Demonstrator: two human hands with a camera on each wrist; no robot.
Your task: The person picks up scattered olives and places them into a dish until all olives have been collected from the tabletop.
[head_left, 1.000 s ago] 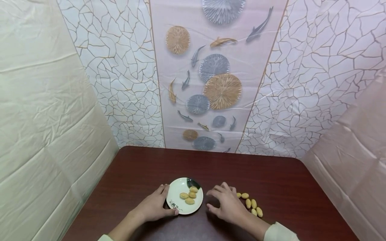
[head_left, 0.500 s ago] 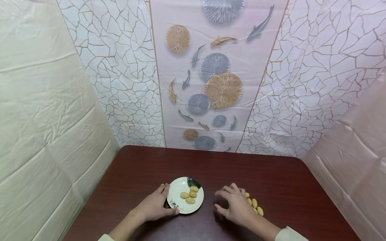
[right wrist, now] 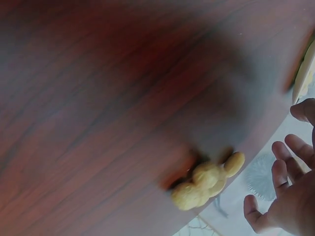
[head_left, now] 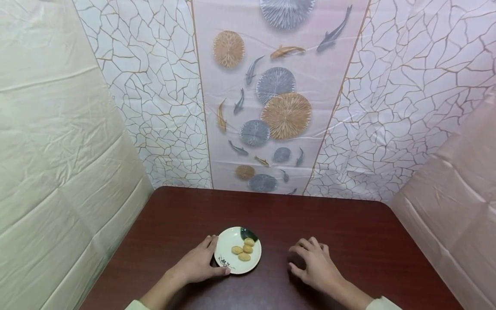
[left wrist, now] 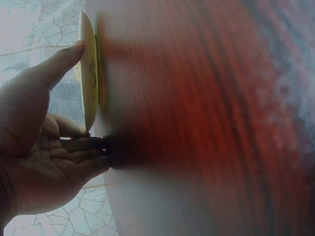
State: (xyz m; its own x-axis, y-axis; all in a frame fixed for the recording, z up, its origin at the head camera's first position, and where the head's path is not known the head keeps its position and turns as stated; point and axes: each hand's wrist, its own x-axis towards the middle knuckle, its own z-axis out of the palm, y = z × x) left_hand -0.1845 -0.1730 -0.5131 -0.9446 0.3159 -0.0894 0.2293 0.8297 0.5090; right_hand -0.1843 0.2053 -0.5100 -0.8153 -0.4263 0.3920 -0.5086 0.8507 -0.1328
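Four yellow lumps (head_left: 247, 249), shaped like nuts, sit close together on a small round plate (head_left: 227, 242). They are a bit toward its right side. The plate is pale, with a dark green patch (head_left: 248, 234) at the top right and a little dark plant picture (head_left: 224, 261) near the bottom left. It sits flat on a shiny red-brown table (head_left: 186, 219).

The left hand (head_left: 198, 263) holds the plate by its left side. The thumb touches the rim at the near end, and the first finger touches it farther back. The other fingers lie side by side, with their tips down by the table.

The right hand (head_left: 315, 263) is well apart from the plate. Its fingers are spread and softly bent, with a gap before the thumb, and they pinch nothing. More yellow lumps (right wrist: 205, 177) lie bunched on the table near this hand, but from the head view the hand hides them. I cannot tell how many there are.

Behind the table hangs a cloth (head_left: 263, 99) with gold and gray fish and round shapes.
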